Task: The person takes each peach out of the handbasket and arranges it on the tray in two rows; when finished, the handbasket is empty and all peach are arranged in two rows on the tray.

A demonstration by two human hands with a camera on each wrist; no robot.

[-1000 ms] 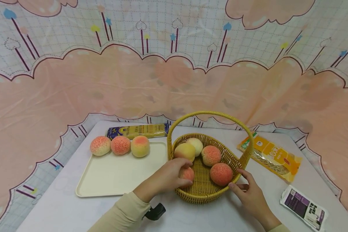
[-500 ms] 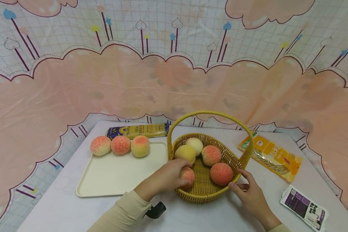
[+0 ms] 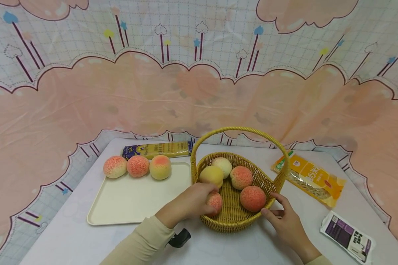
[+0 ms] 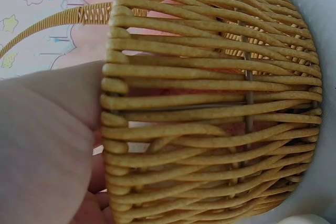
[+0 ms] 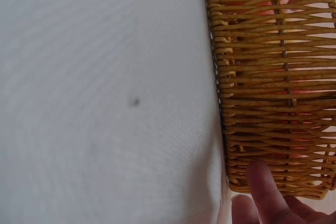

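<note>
A yellow wicker basket [image 3: 227,225] with a tall handle stands on the table. At its near left side my left hand [image 3: 193,201] reaches over the rim and grips a pink peach [image 3: 215,203], thumb in front. Four others share the basket: a yellow peach [image 3: 211,176], a pale peach [image 3: 223,165], a pink-and-yellow peach [image 3: 241,178] and a red peach [image 3: 253,199]. My right hand [image 3: 287,223] holds the right rim between thumb and fingers. In the left wrist view the basket wall [image 4: 210,114] hides most of the gripped peach.
Left of the basket lies a cream tray [image 3: 129,204], with three peaches [image 3: 138,166] along its back edge. A blue-and-yellow packet [image 3: 159,149] lies behind it. To the right are an orange noodle bag [image 3: 313,178] and a purple-and-white packet [image 3: 347,236].
My left hand's fingers have closed in slightly around the pink peach, which has stayed at the near left of the basket. My right hand has not moved.
</note>
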